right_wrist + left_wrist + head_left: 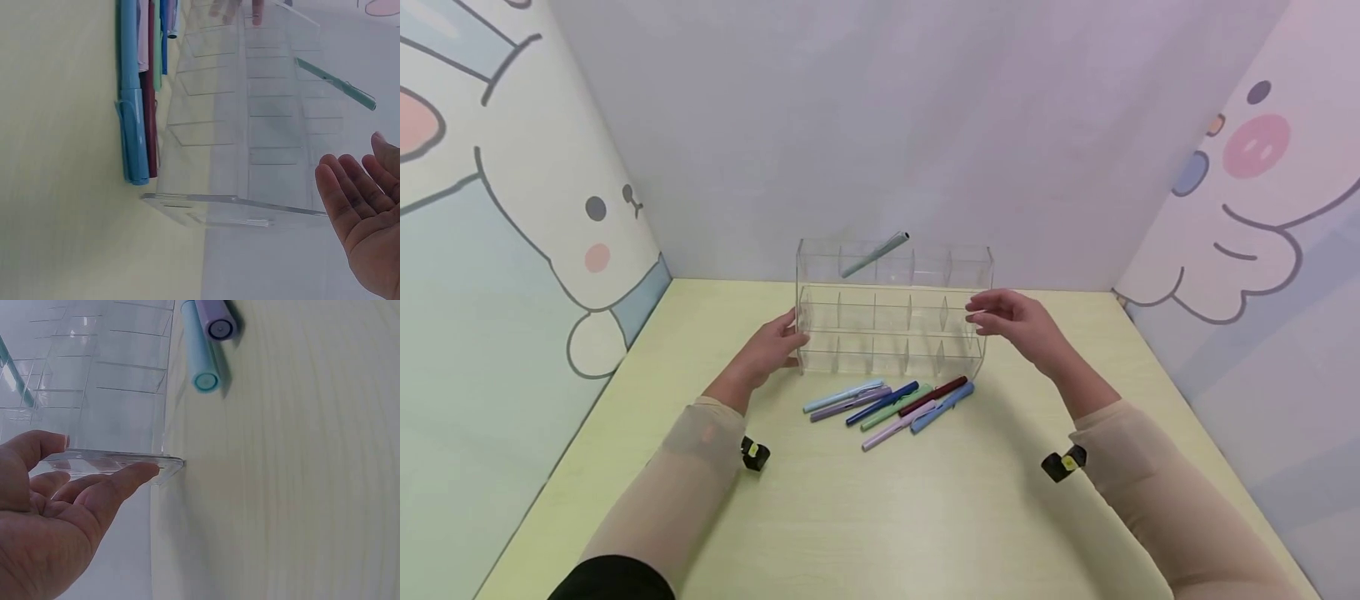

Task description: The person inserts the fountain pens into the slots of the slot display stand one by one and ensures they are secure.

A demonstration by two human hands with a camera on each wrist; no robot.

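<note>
A clear tiered pen organizer (891,317) with divided compartments stands at the back of the table. My left hand (767,350) holds its left side panel; in the left wrist view the thumb (47,447) is at the panel's edge and the fingers lie along its outer face. One pale teal pen (875,255) leans slantwise in the top tier. Near the organizer's right end my right hand (1015,323) hovers with nothing in it, fingers loosely extended. Several pens lie in front of the organizer, among them a light blue pen (842,396), a dark red pen (932,397) and a blue pen (942,408).
The pale wooden table (880,517) runs up to a plain back wall (910,125). Cartoon-printed panels stand left and right, with a rabbit (565,242) and a pig (1247,208). A small black camera (1063,463) is worn on the right sleeve.
</note>
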